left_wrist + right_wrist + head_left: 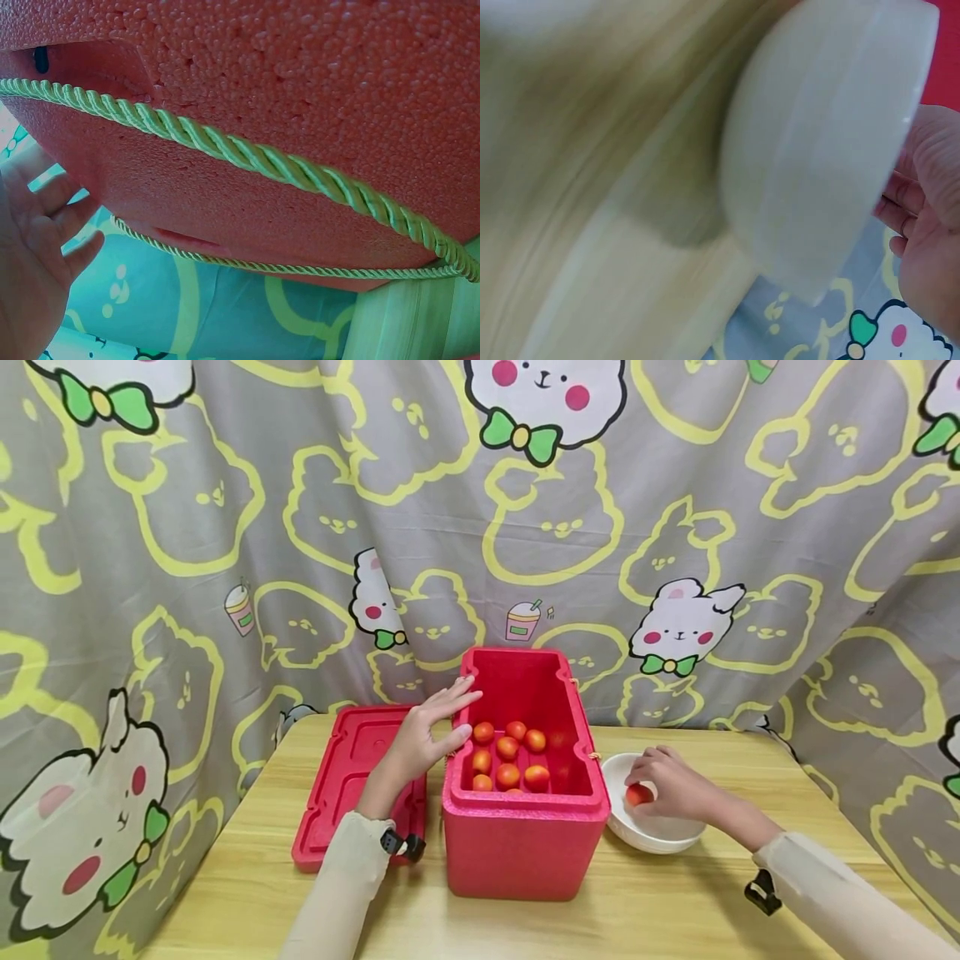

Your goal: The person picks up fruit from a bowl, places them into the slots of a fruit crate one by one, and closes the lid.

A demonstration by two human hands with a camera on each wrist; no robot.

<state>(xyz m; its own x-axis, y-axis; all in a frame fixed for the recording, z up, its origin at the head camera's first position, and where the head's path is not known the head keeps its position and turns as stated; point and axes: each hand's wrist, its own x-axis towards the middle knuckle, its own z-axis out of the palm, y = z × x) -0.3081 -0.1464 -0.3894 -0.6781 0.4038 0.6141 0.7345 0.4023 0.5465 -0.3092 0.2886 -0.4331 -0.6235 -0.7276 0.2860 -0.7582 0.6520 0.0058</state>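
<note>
A red foam box (517,858) stands upright on the table with several orange-red tomatoes (507,774) inside. My left hand (429,727) rests at its left rim with fingers extended, holding nothing. In the left wrist view that hand (30,259) shows beside the box's textured wall (300,97). To the right of the box is a white bowl (643,841). Above and partly inside the bowl, my right hand (670,785) grips a tomato (638,794). In the right wrist view the bowl (817,150) hides the fingertips and the tomato.
Left of the box lies its red lid (341,802) on the wooden table (247,860). Twisted gold cord (247,154) runs along the box's side. A grey patterned curtain (435,510) hangs behind the table.
</note>
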